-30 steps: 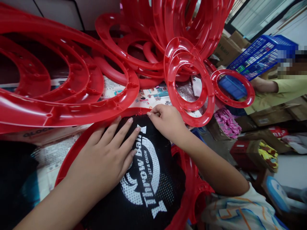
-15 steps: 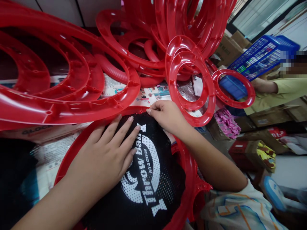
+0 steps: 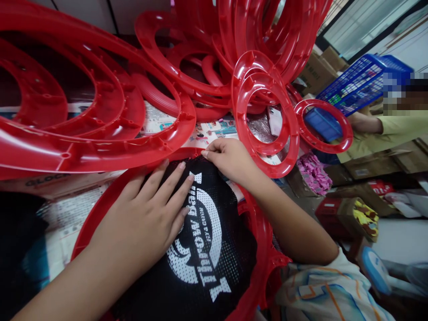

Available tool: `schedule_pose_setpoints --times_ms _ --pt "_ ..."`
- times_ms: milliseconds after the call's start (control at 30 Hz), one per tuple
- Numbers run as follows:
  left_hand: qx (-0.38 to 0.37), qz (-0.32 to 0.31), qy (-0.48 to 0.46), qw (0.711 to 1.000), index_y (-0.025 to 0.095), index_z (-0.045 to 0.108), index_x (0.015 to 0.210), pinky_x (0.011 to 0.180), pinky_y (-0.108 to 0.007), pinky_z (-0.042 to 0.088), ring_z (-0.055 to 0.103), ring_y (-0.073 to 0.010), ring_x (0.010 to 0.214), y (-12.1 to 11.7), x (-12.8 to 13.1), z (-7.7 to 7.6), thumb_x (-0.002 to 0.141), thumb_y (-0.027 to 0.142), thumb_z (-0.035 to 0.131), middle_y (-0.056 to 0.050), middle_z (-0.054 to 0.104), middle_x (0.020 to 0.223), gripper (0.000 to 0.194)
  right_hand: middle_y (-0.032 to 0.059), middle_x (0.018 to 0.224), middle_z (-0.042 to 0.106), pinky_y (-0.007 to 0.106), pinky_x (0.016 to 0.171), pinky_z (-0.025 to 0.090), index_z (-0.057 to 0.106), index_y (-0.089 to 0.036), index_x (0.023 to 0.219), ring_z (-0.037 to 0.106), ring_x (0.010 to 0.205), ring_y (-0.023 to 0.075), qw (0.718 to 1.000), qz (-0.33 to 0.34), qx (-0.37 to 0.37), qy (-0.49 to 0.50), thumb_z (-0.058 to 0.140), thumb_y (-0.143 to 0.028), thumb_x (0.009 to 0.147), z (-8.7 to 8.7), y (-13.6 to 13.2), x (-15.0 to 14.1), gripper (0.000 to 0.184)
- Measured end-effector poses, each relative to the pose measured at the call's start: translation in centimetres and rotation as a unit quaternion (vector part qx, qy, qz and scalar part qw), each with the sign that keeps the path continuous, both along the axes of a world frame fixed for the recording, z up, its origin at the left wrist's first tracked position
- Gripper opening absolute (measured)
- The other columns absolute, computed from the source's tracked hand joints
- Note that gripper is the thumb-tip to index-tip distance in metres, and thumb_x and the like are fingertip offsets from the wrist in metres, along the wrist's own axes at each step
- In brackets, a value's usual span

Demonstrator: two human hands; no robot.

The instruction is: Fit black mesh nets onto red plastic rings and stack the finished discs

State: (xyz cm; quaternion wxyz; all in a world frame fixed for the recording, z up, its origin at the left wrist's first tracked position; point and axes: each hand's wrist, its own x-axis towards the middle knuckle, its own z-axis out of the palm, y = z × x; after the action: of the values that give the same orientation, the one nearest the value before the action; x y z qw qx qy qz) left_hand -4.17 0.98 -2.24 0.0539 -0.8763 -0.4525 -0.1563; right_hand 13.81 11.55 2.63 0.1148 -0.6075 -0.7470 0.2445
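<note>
Black mesh fabric [image 3: 230, 240] with white "Throw Ball" lettering lies across a red plastic ring [image 3: 262, 249]. Spread out on its left part is my left hand [image 3: 152, 211], fingers apart and pressing it down near the upper left of the ring. My right hand [image 3: 227, 158] pinches the fabric's top edge between thumb and forefinger, right at the ring's rim. The fabric's right edge hangs loose and wavy, short of the rim. My left hand and forearm cover part of the print and of the ring's left side.
Large red rings [image 3: 117, 142] are stacked at the left, close above my left hand. More rings [image 3: 264, 111] lean at the back. Newspaper [image 3: 75, 214] covers the table. At the right, a person in a yellow sleeve [image 3: 401, 129] is beside a blue basket [image 3: 354, 84] and boxes [image 3: 337, 214].
Both hands keep nearly the same place on the fabric; my right hand has shifted very slightly to the left. The view has moved a little.
</note>
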Motion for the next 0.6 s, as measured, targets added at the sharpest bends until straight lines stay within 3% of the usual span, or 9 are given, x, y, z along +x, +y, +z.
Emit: schedule_pose_setpoints --times_ms 433,600 --pt "0.015 -0.002 0.005 1.0 0.007 0.049 0.138 0.09 -0.056 0.043 0.047 -0.0443 0.128 0.1 -0.2 -0.3 0.093 0.025 0.039 -0.021 0.043 0.148 0.05 -0.0009 0.062 0.057 0.026 0.066 0.034 0.067 -0.013 0.069 0.048 0.064 0.0112 0.997 0.044 -0.05 -0.035 0.063 -0.022 0.083 0.8 1.4 -0.2 0.017" --pt "0.019 -0.008 0.007 1.0 0.006 0.049 0.138 0.088 -0.056 0.044 0.047 -0.0448 0.129 0.0 -0.2 -0.2 0.093 0.025 0.039 -0.021 0.043 0.148 0.05 -0.0039 0.054 0.048 0.025 0.062 0.031 0.066 -0.012 0.066 0.043 0.059 0.01 0.995 0.059 -0.061 -0.054 0.061 -0.021 0.085 0.9 1.7 -0.3 0.021"
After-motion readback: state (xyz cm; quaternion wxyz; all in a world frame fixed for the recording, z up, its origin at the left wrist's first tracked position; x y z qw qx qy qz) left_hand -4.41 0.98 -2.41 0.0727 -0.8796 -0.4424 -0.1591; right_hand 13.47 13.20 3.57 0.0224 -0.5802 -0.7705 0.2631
